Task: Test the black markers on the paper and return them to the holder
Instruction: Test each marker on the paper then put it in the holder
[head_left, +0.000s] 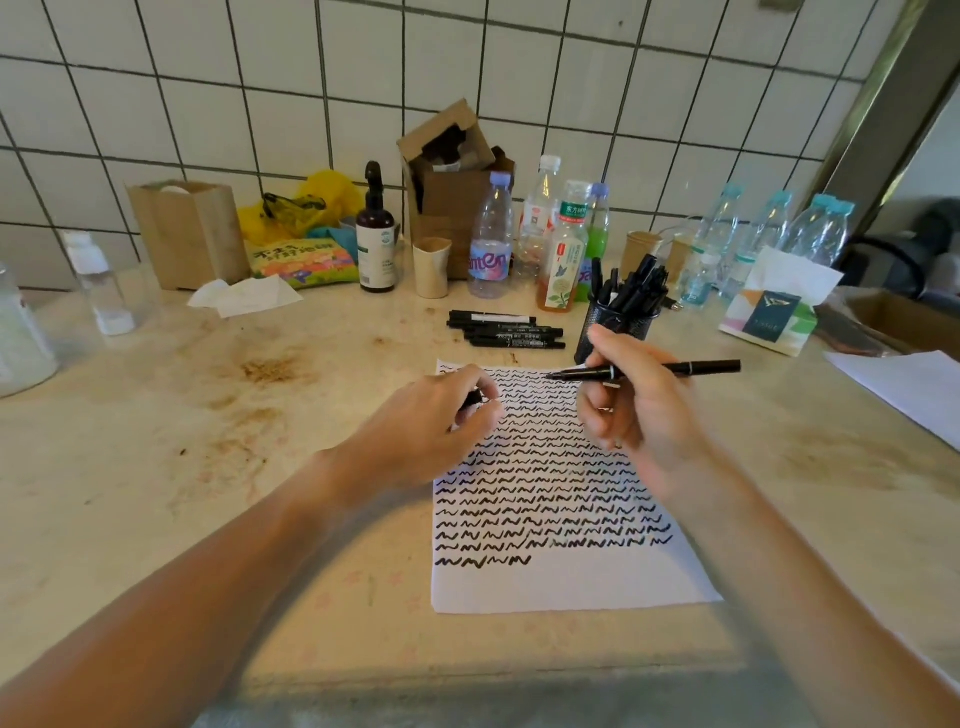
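Observation:
A white paper (571, 582) lies on the counter, filled with rows of black squiggles. Above its top edge, my right hand (639, 405) holds an uncapped black marker (701, 368) level, tip pointing left. My left hand (441, 415) rests over the paper's upper left, fingers closed on a small black cap (474, 399). Three black markers (506, 330) lie side by side just beyond the paper. A black mesh holder (615, 319) packed with several markers stands behind my right hand.
Along the tiled wall stand several water and drink bottles (491, 244), a dark spray bottle (375, 234), a paper cup (431, 267), cardboard boxes (452, 176) and a snack bag (301, 257). A tissue pack (774, 312) and another sheet (914, 389) lie at right.

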